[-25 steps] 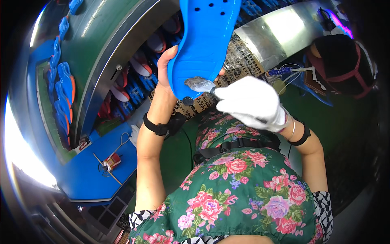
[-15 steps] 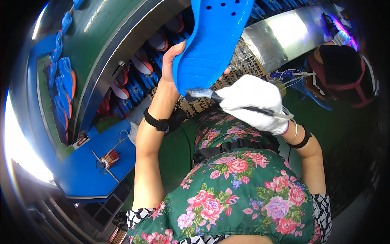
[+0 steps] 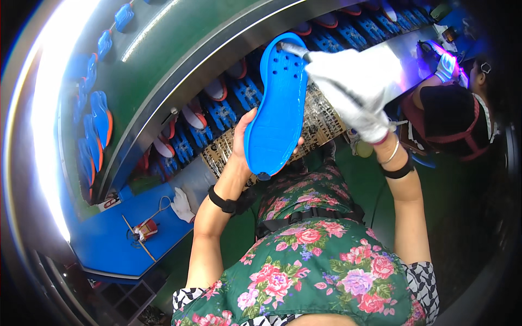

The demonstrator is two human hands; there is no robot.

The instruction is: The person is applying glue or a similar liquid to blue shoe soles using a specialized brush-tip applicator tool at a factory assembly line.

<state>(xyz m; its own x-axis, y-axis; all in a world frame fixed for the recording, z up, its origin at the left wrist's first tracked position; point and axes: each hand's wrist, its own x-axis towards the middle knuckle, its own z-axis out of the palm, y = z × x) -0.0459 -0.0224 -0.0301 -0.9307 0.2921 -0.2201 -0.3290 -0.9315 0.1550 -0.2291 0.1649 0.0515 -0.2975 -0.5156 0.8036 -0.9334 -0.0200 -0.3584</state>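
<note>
A blue shoe sole (image 3: 274, 122), wet-looking inside, with several small holes toward its far end, lies tilted in my bare left hand (image 3: 243, 134). The thumb is on its left edge and a fingertip shows at the right edge. My right hand (image 3: 353, 81), in a white glove, is closed around a brush (image 3: 295, 50). The brush tip touches the inside of the sole at its far end, by the holes. A dark spot (image 3: 263, 176) marks the near end of the sole.
Behind the sole runs a line of shoe parts (image 3: 223, 111), with taped cardboard (image 3: 321, 117) along its near side. Blue-orange soles (image 3: 100, 119) lie on a green surface at left. A blue table (image 3: 109, 239) bears a red pot (image 3: 145, 231) and a white glove (image 3: 182, 205). A co-worker (image 3: 448, 108) sits at right.
The sole has moved down toward me and stands more upright in view. My right hand has carried the brush from the sole's near end to its far end.
</note>
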